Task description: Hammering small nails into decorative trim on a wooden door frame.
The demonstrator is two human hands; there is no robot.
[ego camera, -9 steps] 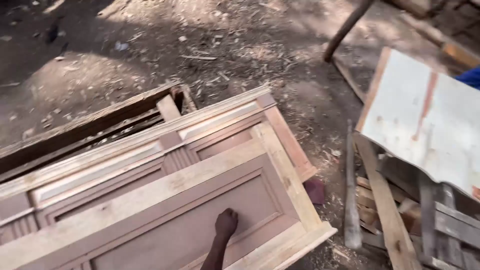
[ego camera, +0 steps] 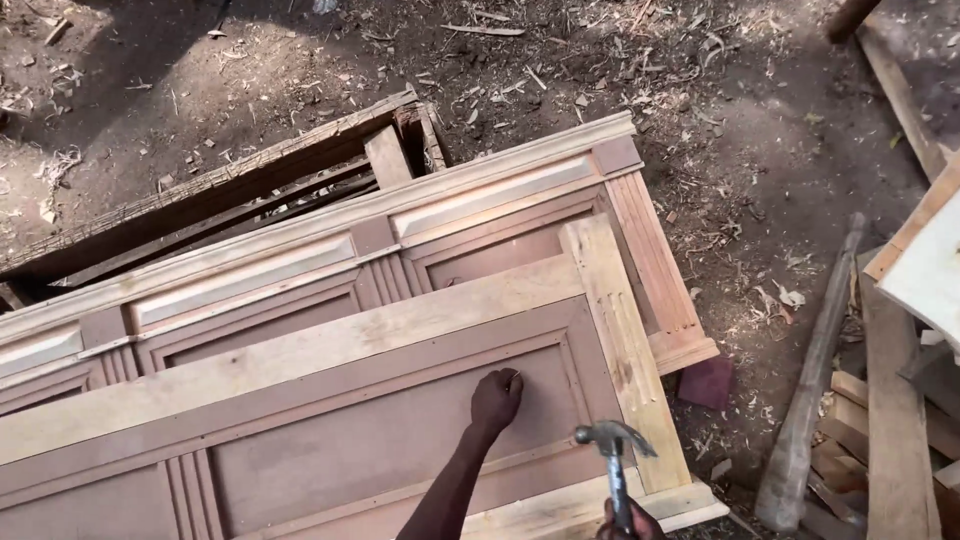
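Hammer [ego camera: 612, 438] gripped in right hand [ego camera: 625, 522], left hand [ego camera: 497, 397] pinching something small against door panel [ego camera: 400, 440] just beside

Outdoor yard, bare dirt ground [ego camera: 250, 60] littered with wood shavings and chips. Dappled shade along the top edge, sun patches on the right. Rough old frame [ego camera: 230, 185] lies on the dirt upper left. Scrap planks [ego camera: 895, 430] and a round pole [ego camera: 815, 380] stacked at right edge. Pale board [ego camera: 935, 270] at far right.

both hands [ego camera: 497, 398] and the one visible forearm are bare, with no sleeve, glove or jewellery.
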